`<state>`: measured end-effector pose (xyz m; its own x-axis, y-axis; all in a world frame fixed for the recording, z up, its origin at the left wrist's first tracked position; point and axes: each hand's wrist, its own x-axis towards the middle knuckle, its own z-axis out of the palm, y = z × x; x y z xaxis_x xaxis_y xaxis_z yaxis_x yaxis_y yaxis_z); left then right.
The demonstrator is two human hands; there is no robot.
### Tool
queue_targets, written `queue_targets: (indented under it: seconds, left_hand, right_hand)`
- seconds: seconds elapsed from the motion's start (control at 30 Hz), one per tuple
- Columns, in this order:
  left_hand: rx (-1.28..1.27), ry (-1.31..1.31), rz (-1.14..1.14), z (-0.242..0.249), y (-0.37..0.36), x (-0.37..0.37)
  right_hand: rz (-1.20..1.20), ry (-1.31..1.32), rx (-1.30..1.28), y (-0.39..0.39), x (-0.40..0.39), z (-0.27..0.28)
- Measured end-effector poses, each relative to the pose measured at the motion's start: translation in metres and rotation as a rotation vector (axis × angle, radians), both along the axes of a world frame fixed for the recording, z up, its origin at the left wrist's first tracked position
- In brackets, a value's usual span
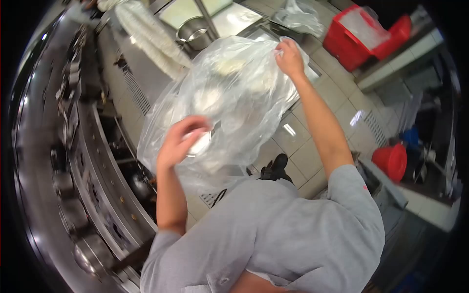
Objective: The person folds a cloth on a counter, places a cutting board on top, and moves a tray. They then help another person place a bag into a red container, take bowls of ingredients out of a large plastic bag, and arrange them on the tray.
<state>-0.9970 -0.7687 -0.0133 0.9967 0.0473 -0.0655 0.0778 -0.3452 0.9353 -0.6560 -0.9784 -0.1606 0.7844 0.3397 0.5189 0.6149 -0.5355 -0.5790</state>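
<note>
A clear plastic sheet [244, 110] is spread, wrinkled, over a work surface in front of me. Through it show several blurry pale lumps, among them a white mound [208, 100] and a yellowish one [229, 67]; their kind I cannot make out. At the sheet's far right edge, my right hand [289, 57] is closed on the plastic. My left hand [181, 141], smeared by motion, is over the near left part with thumb and fingers apart. Just beside its thumb is a round white thing [201, 144] with a shiny rim, partly hidden by the hand.
Beyond the sheet stands a metal pot [194, 33] near a pale board [188, 12]. A white cloth [146, 36] lies to its left. A long steel stove counter [105, 171] runs along the left. On the right are a red bin [349, 44] and a red bucket [391, 162]. The floor is tiled.
</note>
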Motion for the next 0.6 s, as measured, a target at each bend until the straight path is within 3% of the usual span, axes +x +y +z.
queue_targets:
  seconds: [0.03,0.07,0.13,0.17,0.23,0.27,0.33,0.37,0.43,0.5,0.57,0.6]
  left_hand:
    - [0.101,0.102,-0.212,-0.018,-0.006,0.027]
    - [0.369,0.195,-0.396,-0.036,0.004,0.054]
    - [0.733,0.127,-0.164,-0.09,0.047,0.097]
    - [0.866,-0.038,0.03,-0.111,0.077,0.114]
    - [0.9,-0.158,0.245,-0.074,0.093,0.142]
    - [0.956,-0.209,0.295,-0.059,0.098,0.151]
    - [0.967,-0.272,0.284,-0.046,0.103,0.172]
    - [0.995,-0.348,0.254,-0.045,0.102,0.181]
    - [0.98,-0.341,0.239,-0.048,0.096,0.196]
    - [0.968,-0.339,0.22,-0.049,0.094,0.209]
    - [0.958,-0.337,0.262,-0.057,0.091,0.209]
    - [0.946,-0.321,0.267,-0.064,0.093,0.207]
  right_hand:
    - [0.023,0.1,-0.012,0.001,0.004,0.005]
    - [0.06,0.097,-0.014,0.002,0.006,0.007]
    - [-0.025,0.251,-0.297,0.004,0.014,0.014]
    - [-0.003,0.241,-0.3,0.003,0.012,0.007]
    - [-0.028,0.184,-0.592,0.002,0.014,-0.017]
    - [-0.022,0.167,-0.6,0.0,0.014,-0.02]
    - [0.047,0.245,-0.882,-0.008,0.001,-0.032]
    - [0.052,0.241,-0.892,-0.012,-0.003,-0.036]
    - [0.068,0.447,-0.883,-0.018,0.003,-0.041]
    - [0.114,0.492,-0.846,-0.025,0.022,-0.066]
    - [0.539,0.72,-0.256,-0.028,0.031,-0.096]
    - [0.564,0.881,-0.143,-0.024,0.022,-0.088]
